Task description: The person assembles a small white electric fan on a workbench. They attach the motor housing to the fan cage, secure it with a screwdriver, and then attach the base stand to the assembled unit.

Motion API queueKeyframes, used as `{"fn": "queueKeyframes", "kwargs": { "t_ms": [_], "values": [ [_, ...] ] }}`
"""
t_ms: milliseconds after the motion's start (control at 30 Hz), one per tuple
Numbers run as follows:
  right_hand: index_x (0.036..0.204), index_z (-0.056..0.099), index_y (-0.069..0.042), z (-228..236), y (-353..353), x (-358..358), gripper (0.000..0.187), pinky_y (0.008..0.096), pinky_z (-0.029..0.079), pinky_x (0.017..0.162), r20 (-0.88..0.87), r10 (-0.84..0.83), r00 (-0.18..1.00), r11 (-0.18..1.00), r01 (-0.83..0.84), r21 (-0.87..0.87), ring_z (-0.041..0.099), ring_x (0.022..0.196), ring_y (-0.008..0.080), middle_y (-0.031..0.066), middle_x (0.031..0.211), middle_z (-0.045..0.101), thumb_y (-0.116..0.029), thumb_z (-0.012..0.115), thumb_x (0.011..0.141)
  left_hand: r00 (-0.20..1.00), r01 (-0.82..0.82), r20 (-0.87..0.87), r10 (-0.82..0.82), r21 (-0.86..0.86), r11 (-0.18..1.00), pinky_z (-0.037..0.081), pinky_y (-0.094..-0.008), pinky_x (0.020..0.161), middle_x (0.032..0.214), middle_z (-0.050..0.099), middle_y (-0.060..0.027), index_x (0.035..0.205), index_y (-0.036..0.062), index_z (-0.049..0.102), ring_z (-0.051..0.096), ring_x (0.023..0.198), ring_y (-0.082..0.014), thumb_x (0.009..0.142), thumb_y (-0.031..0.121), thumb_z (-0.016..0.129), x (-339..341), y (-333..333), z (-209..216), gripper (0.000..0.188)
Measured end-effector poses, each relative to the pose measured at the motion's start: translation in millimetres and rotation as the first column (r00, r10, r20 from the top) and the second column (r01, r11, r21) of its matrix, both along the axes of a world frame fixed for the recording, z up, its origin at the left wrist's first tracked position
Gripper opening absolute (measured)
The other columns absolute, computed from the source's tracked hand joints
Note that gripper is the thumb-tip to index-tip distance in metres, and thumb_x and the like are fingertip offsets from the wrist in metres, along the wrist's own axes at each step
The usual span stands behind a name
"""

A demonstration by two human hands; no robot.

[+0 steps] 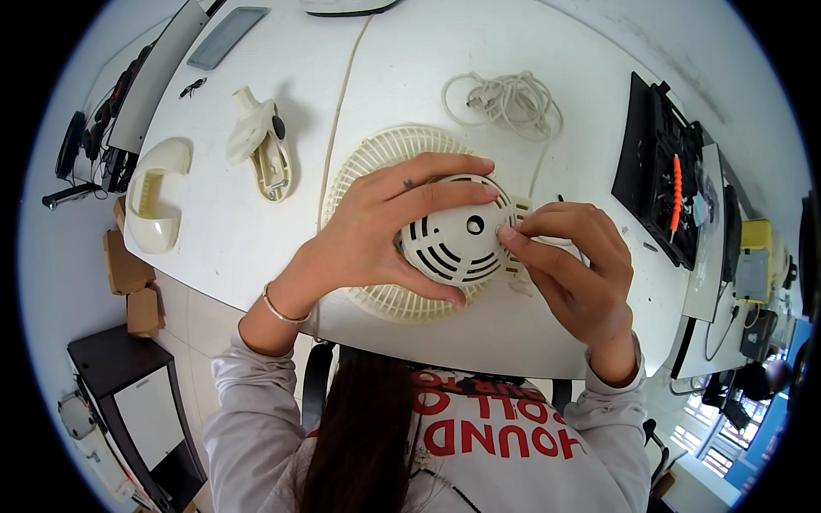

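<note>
A round cream motor housing (457, 244) with dark slots and a centre hole sits over a cream fan grille (389, 145). My left hand (376, 218) wraps round the housing, fingers over its top and thumb along its lower side. At the housing's right edge, the thumb and index finger of my right hand (581, 269) are pinched together; whatever lies between them is too small to name. A pale cord (513, 103) lies coiled beyond the grille, one strand running toward it. To the left are a cream fan neck piece (261, 150) with an open hollow and a curved cream cover (161, 201).
An open black tool case (637, 145) lies at the right, with an orange-shafted tool (676, 188) in it. A grey flat tray (227, 38) and a small black cable (193, 87) are at the far left. Cardboard boxes (128, 265) stand beyond the table's left edge.
</note>
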State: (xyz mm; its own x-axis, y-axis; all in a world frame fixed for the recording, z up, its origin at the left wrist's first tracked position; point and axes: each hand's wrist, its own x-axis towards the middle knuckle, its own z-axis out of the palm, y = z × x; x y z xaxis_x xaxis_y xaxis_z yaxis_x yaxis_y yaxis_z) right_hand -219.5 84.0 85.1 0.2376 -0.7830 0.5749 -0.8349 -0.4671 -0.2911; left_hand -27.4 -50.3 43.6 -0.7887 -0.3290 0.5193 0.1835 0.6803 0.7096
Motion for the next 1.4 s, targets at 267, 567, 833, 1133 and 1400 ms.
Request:
{"fn": "queueKeyframes", "kwargs": {
  "t_ms": [267, 567, 833, 1133, 1400],
  "values": [
    [0.126, 0.052, -0.001, 18.1, 46.5, -16.3, 0.059, 0.0324, 0.049, 0.078, 0.181, -0.255, 0.950, 0.961, 0.228, 0.153, 0.062, 0.089, 0.0248, 0.0164, 0.117, 0.058, 0.002, 0.070, 0.069, 1.000, 0.004, -0.001, -0.004, 0.012, 1.000, 0.048, -0.0379, 0.091, 0.127, 0.056, -0.0136, 0.119, 0.0107, 0.061, 0.058, 0.110, -0.0298, 0.045, 0.031, 0.088, -0.6, 0.6, 1.6, 0.081],
    [0.132, 0.047, -0.008, -34.9, 158.3, -21.0, 0.061, 0.0395, 0.048, 0.085, -0.384, -0.603, 0.699, 0.452, 0.696, 0.557, 0.055, 0.101, 0.0320, 0.0133, 0.121, 0.048, -0.013, 0.072, 0.076, 1.000, -0.006, 0.024, 0.006, -0.010, 1.000, 0.041, -0.0401, 0.100, 0.128, 0.056, -0.0106, 0.120, 0.0107, 0.060, 0.052, 0.119, -0.0307, 0.046, 0.023, 0.086, -0.5, 0.5, 4.1, 0.080],
    [0.119, 0.059, -0.009, -61.3, 179.9, -46.5, 0.041, 0.0344, 0.050, 0.077, 0.057, -0.850, 0.524, 0.464, 0.693, 0.551, 0.062, 0.093, 0.0220, 0.0107, 0.108, 0.061, -0.004, 0.068, 0.079, 0.996, -0.093, -0.031, 0.088, -0.213, 0.973, 0.037, -0.0473, 0.103, 0.130, 0.056, -0.0082, 0.111, 0.0128, 0.063, 0.033, 0.135, -0.0365, 0.050, 0.022, 0.083, 0.0, 2.4, 15.5, 0.065],
    [0.131, 0.040, -0.002, 43.9, 131.8, -75.7, 0.049, 0.0490, 0.045, 0.097, 0.834, -0.087, 0.545, 0.867, 0.454, -0.206, 0.058, 0.108, 0.0366, 0.0117, 0.115, 0.055, -0.032, 0.053, 0.094, 0.869, -0.475, 0.035, 0.494, -0.225, 0.851, 0.034, -0.0532, 0.102, 0.116, 0.063, -0.0038, 0.096, 0.0092, 0.060, 0.052, 0.119, -0.0324, 0.064, 0.026, 0.077, -13.2, 46.6, 22.0, 0.040],
    [0.109, 0.048, -0.001, 94.3, 12.1, -35.4, 0.039, 0.0228, 0.032, 0.045, 0.792, 0.607, 0.068, 0.783, -0.218, -0.582, 0.037, 0.057, 0.0088, 0.0019, 0.078, 0.046, -0.036, 0.035, 0.096, 0.797, -0.594, -0.053, 0.602, -0.256, 0.763, 0.039, -0.0517, 0.095, 0.100, 0.066, -0.0017, 0.096, 0.0089, 0.059, 0.062, 0.091, -0.0257, 0.070, 0.028, 0.072, -23.2, 55.7, 14.2, 0.035]
  ]
}}
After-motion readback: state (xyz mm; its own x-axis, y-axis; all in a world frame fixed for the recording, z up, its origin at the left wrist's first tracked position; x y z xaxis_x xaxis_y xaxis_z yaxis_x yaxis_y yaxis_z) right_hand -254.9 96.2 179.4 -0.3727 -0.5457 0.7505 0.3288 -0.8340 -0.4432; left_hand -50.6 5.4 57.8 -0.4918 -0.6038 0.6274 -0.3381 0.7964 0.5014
